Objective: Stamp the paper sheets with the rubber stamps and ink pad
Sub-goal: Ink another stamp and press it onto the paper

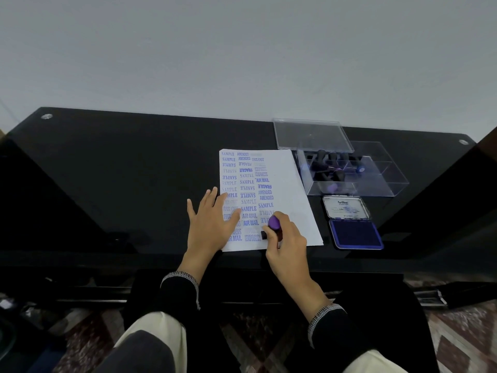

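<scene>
The right hand (285, 235) curls around a rubber stamp (274, 224) with a purple knob, pressing its dark base onto the paper sheet (295, 189) near the bottom edge, just right of an EXPRESS print. The left hand (212, 219) lies flat, fingers spread and straight, pinning the sheet's left side to the black glass table (121, 170).

The risks from here: if the stamp rocks or slides as it lifts, the fresh print will likely smear or double. It sits close to earlier marks, so an overlap looks possible. The left palm covers printed words, and any wet ink there could smudge or transfer to skin. Ease off with that hand and the sheet may skate on the glossy glass.

The sheet itself is white, angled slightly, with three columns of blue words: SAMPLE, AMENDED, FRAGILE, AIR MAIL. Some are bold, some faint, some upside down. Its right strip is bare. To the right, well apart from the hands, the ink pad (355, 234) lies open, blue face up, and beyond it a clear box (382, 181) holds more stamps (322, 168).
</scene>
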`<state>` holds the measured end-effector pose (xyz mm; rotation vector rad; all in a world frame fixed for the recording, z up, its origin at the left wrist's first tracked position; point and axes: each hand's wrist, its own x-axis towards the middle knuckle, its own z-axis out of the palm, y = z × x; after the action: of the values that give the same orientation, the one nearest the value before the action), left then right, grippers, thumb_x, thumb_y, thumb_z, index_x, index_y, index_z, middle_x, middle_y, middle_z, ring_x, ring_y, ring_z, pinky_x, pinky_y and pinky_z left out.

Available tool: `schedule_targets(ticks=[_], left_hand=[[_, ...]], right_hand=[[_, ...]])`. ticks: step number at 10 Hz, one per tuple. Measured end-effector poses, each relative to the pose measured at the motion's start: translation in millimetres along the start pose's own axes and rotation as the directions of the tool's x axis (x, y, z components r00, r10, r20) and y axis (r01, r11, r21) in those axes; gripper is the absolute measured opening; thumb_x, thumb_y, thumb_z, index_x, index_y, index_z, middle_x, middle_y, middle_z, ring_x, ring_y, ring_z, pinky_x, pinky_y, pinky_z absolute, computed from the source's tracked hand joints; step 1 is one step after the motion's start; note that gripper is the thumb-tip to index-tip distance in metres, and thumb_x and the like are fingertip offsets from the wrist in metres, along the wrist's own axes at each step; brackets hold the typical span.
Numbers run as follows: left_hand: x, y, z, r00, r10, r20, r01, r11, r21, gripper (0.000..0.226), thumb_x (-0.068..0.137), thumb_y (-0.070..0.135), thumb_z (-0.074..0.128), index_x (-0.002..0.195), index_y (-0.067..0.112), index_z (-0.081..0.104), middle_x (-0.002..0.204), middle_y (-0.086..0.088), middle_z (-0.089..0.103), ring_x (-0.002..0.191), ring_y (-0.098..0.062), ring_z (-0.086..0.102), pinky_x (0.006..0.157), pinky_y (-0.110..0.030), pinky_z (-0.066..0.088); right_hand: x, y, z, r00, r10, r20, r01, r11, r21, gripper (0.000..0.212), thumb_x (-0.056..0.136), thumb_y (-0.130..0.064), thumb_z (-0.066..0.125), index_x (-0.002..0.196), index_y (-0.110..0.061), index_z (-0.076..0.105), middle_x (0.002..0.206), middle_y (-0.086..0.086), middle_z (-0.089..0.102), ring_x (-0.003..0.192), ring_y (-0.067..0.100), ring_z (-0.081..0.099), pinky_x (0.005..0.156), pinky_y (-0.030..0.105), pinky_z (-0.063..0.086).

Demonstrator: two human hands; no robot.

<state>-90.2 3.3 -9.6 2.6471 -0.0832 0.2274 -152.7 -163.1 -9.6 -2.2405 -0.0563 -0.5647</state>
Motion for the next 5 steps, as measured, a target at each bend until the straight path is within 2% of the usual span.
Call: schedule_targets(ticks=[1, 2, 4, 5], left_hand=[[0, 0, 0, 1.0, -0.004, 0.006, 0.004, 1.0, 0.012, 0.058, 0.095, 0.054, 0.043, 0.143, 0.022, 0.039, 0.157, -0.002, 0.026, 0.147, -0.016, 0.014, 0.116, -0.051, -0.007], [0, 1, 1, 1.0, -0.004, 0.002, 0.003, 1.0, 0.013, 0.058, 0.095, 0.053, 0.043, 0.143, 0.022, 0.039, 0.157, -0.002, 0.026, 0.147, -0.016, 0.015, 0.116, -0.051, -0.006], [0, 0, 0, 1.0, -0.004, 0.002, 0.004, 1.0, 0.027, 0.058, 0.095, 0.053, 0.043, 0.143, 0.022, 0.039, 0.157, -0.002, 0.027, 0.147, -0.016, 0.016, 0.116, -0.051, -0.006], [1, 1, 0, 1.0, -0.006, 0.004, 0.006, 0.999, 0.032, 0.058, 0.095, 0.053, 0.043, 0.143, 0.022, 0.038, 0.157, -0.002, 0.027, 0.147, -0.016, 0.016, 0.116, -0.051, -0.006]], right_hand=[[-1, 0, -1, 1.0, -0.009, -0.012, 0.009, 1.0, 0.003, 0.03, 0.089, -0.018, 0.059, 0.118, -0.01, 0.055, 0.088, -0.001, 0.056, 0.071, 0.01, 0.05, 0.064, 0.002, 0.037], [4, 0, -1, 1.0, -0.005, 0.0, 0.005, 1.0, -0.014, 0.031, 0.089, -0.023, 0.055, 0.117, -0.009, 0.055, 0.085, 0.0, 0.057, 0.068, 0.011, 0.048, 0.064, 0.003, 0.035], [9, 2, -1, 0.998, 0.005, 0.055, -0.006, 1.0, 0.015, 0.034, 0.091, -0.03, 0.048, 0.118, -0.011, 0.053, 0.088, 0.004, 0.063, 0.077, 0.02, 0.061, 0.068, 0.023, 0.046], [7, 2, -1, 0.999, -0.009, 0.04, 0.009, 1.0, 0.007, 0.031, 0.091, -0.025, 0.052, 0.119, -0.01, 0.054, 0.088, 0.004, 0.062, 0.076, 0.019, 0.059, 0.068, 0.018, 0.042]])
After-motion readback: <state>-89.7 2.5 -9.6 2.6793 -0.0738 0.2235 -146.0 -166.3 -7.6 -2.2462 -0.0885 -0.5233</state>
